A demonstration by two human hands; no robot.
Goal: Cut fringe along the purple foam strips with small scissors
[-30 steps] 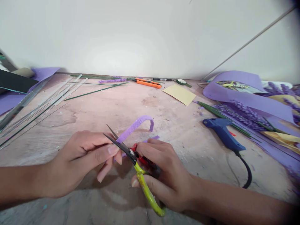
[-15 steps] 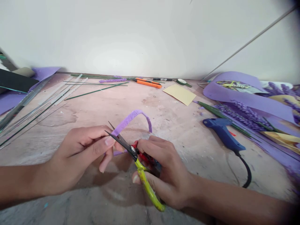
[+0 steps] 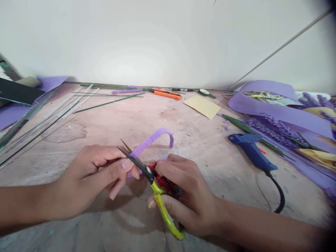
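A narrow purple strip (image 3: pixel 151 137) arches up and to the right, its far end curling down near the tabletop. My left hand (image 3: pixel 97 175) pinches it between thumb and fingers. My right hand (image 3: pixel 183 189) is wrapped round the handles of scissors (image 3: pixel 165 213) with dark blades and yellow-green and red grips. The blades are slightly apart and point up-left, with the strip at them just above my left thumb. Part of the strip shows below the blades, between the hands.
A blue glue gun (image 3: pixel 253 150) with a black cord lies right. Behind it are purple sheets (image 3: pixel 278 115) and lavender stems (image 3: pixel 278 131). At the back lie a yellow card (image 3: pixel 202 106), orange-handled cutters (image 3: pixel 167 93) and green tape (image 3: pixel 204 92); thin rods (image 3: pixel 60 113) lie left.
The strip's arch has shifted slightly right and down. My left hand's thumb has moved a little right, and its lower fingers have shifted. The scissors stay nearly in place.
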